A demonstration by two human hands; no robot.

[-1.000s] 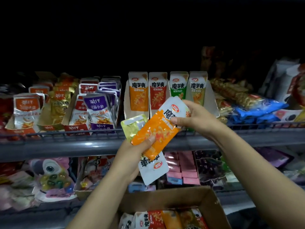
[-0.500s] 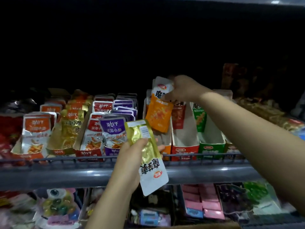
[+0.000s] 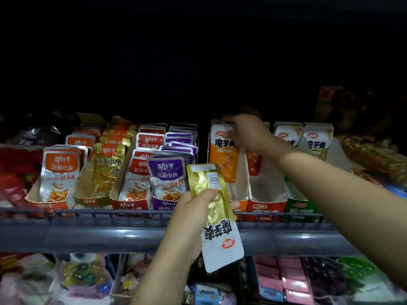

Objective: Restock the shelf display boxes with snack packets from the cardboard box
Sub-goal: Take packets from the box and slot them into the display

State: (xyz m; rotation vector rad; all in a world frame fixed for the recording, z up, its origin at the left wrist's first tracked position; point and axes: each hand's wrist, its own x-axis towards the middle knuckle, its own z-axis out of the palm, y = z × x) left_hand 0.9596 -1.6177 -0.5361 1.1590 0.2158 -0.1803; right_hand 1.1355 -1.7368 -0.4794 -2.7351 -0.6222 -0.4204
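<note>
The right hand (image 3: 244,130) pinches the orange foil snack packet (image 3: 223,155), standing it in its orange cardboard display box (image 3: 240,205); the left hand (image 3: 193,214) grips a yellow-and-white packet (image 3: 214,214), waiting near.

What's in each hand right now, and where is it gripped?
The left hand grips the yellow packet, held upside down, around its middle. The right hand pinches the top edge of the orange packet in its display box.

The packet (image 3: 217,213) in the left hand (image 3: 192,213) is shiny gold above and white below, with black characters and a red-orange oval logo. The packet (image 3: 222,154) at the right hand (image 3: 246,130) is orange with a white top. Display boxes run orange (image 3: 241,208), red (image 3: 265,208), green (image 3: 299,208); another is purple (image 3: 164,205). The shelf rail (image 3: 110,235) is grey.
</note>
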